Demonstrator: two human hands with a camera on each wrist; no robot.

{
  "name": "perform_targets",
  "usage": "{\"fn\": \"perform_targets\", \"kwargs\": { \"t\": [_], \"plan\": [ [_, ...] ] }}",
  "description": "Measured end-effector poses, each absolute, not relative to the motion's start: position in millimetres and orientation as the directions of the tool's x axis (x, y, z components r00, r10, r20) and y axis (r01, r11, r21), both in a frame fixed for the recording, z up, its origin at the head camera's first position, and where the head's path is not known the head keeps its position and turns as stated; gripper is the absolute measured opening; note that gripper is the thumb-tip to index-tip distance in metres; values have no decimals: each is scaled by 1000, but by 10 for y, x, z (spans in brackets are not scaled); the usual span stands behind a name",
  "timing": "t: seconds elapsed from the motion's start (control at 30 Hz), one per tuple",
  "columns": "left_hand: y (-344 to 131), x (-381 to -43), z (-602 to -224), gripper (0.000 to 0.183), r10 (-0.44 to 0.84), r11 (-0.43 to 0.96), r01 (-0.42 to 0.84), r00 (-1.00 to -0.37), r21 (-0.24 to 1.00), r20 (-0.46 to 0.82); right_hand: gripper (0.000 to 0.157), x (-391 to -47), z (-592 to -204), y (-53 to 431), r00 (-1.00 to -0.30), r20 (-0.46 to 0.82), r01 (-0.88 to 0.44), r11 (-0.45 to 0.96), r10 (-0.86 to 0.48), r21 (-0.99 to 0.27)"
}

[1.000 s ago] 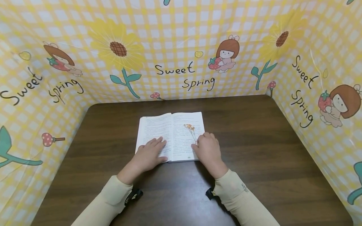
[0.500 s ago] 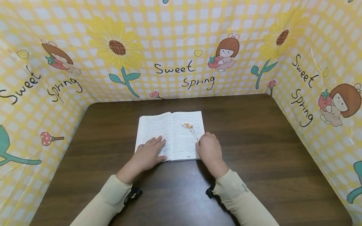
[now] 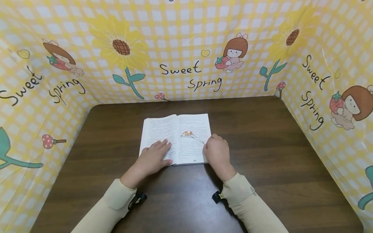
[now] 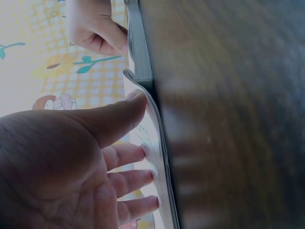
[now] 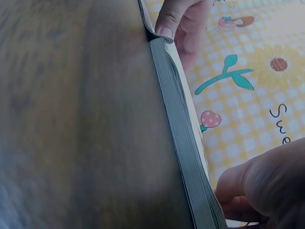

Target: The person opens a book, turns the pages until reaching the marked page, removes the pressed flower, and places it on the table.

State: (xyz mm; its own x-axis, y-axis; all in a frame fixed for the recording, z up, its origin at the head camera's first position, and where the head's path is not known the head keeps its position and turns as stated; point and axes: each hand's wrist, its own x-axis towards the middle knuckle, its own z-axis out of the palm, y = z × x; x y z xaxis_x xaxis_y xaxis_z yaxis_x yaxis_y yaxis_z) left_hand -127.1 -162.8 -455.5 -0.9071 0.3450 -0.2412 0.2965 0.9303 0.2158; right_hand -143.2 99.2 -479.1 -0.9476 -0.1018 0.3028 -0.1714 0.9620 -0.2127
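An open book lies on the brown table, its text pages facing up. My left hand rests flat on the left page with fingers spread; in the left wrist view its thumb presses near the central fold at the lower edge. At the right page's outer edge, my right hand has its fingers curled and pinches the thin stems of a dried flower sprig. The sprig's small orange heads point left over the middle of the right page. The stem ends are hidden in the right hand.
Dark brown wooden table surrounds the book. A yellow checked cloth with printed flowers and lettering walls off the back and both sides. In the right wrist view the book's thick page block stands up from the table.
The flower heads have swung left and slightly down across the right page, so the stems lie more level. My right hand has shifted slightly right; my left hand stays on its page.
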Motion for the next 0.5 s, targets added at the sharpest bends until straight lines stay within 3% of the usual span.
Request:
{"fn": "perform_targets", "kwargs": {
  "t": [0.5],
  "plan": [
    [-1632,-1282,-4590,76,359,919,305,-910,251,-208,19,-1508,-4912,1140,-953,300,-184,872,-45,-453]
  ]
}}
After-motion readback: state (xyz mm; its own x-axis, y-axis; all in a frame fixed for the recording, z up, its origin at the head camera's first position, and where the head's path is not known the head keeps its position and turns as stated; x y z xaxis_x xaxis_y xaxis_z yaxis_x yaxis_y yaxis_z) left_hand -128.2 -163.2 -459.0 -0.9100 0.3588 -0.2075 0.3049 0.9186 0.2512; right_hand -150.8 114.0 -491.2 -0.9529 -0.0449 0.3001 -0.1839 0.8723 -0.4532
